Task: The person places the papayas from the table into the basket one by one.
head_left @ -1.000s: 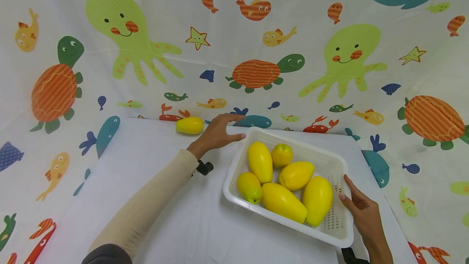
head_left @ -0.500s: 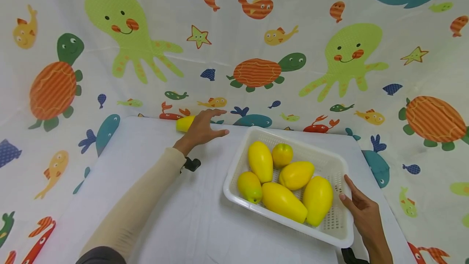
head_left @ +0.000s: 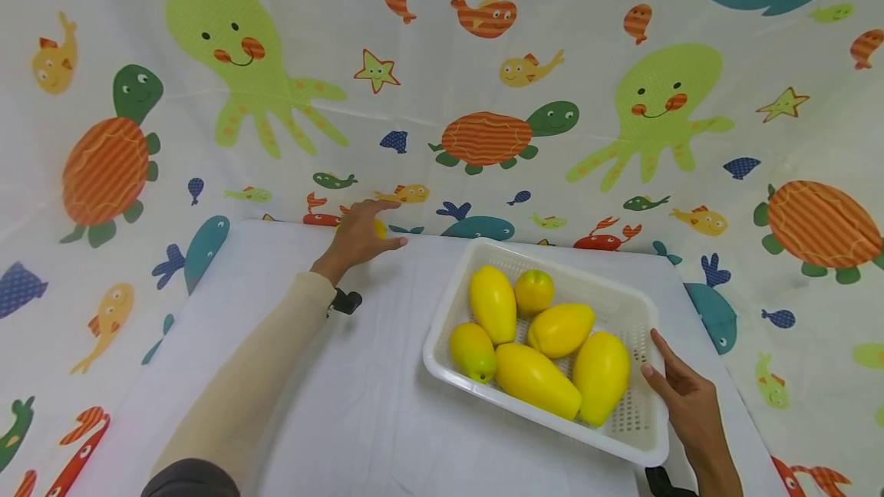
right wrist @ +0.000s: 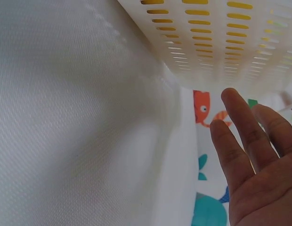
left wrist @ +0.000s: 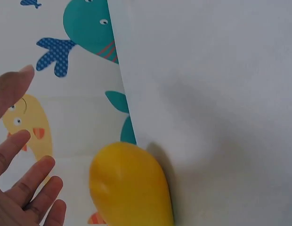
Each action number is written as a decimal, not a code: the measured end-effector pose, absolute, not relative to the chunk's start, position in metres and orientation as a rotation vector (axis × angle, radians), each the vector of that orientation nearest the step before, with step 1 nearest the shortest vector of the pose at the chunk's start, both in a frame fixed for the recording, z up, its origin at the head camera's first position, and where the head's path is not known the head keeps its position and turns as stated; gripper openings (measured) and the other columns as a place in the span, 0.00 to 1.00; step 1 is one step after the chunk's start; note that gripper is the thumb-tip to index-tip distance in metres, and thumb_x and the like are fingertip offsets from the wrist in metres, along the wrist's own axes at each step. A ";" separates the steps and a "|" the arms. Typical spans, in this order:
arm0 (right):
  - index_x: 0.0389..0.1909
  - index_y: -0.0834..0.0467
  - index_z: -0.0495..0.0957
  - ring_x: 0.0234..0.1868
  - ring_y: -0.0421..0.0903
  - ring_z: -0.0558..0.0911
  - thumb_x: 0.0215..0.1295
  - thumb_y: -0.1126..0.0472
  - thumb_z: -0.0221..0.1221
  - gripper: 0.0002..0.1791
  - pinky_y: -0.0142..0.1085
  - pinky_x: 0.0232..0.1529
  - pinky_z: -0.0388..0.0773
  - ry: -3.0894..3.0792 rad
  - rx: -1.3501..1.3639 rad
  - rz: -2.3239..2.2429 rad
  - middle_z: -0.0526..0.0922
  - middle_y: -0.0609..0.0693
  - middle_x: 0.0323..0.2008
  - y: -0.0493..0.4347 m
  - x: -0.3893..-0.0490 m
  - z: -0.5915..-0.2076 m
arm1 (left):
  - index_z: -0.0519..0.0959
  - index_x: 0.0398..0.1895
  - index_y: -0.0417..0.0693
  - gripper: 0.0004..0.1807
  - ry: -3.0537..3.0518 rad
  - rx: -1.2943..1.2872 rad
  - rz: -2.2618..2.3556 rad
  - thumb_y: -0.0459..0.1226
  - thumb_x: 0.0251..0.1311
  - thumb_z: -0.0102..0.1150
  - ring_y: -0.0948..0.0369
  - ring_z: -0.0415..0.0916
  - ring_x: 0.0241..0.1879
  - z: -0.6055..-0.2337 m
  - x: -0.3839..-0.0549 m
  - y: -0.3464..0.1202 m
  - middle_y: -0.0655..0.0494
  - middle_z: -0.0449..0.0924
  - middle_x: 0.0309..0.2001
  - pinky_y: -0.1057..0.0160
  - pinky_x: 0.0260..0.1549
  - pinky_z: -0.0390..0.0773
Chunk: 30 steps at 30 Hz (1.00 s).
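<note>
At the back left of the table, a smooth yellow mango-like fruit [head_left: 380, 229] lies mostly hidden behind my left hand [head_left: 354, 241]. In the left wrist view, the spread fingers [left wrist: 40, 179] stay apart from the fruit [left wrist: 129, 186], with a gap between. My right hand [head_left: 691, 403] holds the right rim of a white plastic basket [head_left: 442, 328], its thumb over the edge. Seen from the right wrist, several fingers [right wrist: 249, 134] extend loosely beside the slotted basket wall [right wrist: 202, 47]. Several yellow fruits [head_left: 537, 380] lie inside the basket, one with a green tip.
A white cloth [head_left: 359, 397] covers the table. Behind it and along the sides hangs a curtain [head_left: 428, 44] printed with sea animals, meeting the table's back edge close to the left hand. The basket sits at a slant on the right half.
My left hand has moved left from beside the basket to the lone fruit, which it now largely covers in the head view. My right hand and the basket have stayed in place.
</note>
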State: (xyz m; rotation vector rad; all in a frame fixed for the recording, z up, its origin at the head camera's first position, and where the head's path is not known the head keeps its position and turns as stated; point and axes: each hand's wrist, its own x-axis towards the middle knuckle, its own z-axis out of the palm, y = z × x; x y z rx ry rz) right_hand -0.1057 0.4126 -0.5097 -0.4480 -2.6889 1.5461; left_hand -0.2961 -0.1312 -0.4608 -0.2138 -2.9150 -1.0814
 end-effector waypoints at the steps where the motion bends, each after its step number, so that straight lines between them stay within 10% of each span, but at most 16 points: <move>1: 0.81 0.34 0.59 0.56 0.16 0.71 0.75 0.42 0.63 0.38 0.28 0.42 0.88 -2.691 -0.448 1.543 0.60 0.36 0.80 0.413 -0.106 -0.510 | 0.72 0.77 0.55 0.41 -2.920 -0.209 -1.072 0.51 0.62 0.75 0.40 0.57 0.80 -0.461 -0.297 -0.133 0.43 0.65 0.80 0.32 0.79 0.57; 30: 0.81 0.35 0.58 0.59 0.19 0.71 0.77 0.43 0.61 0.37 0.28 0.42 0.88 -2.703 -0.395 1.511 0.60 0.38 0.80 0.414 -0.108 -0.510 | 0.75 0.73 0.47 0.38 -3.021 -0.221 -1.027 0.42 0.60 0.78 0.39 0.64 0.70 -0.484 -0.306 -0.172 0.41 0.71 0.74 0.35 0.75 0.62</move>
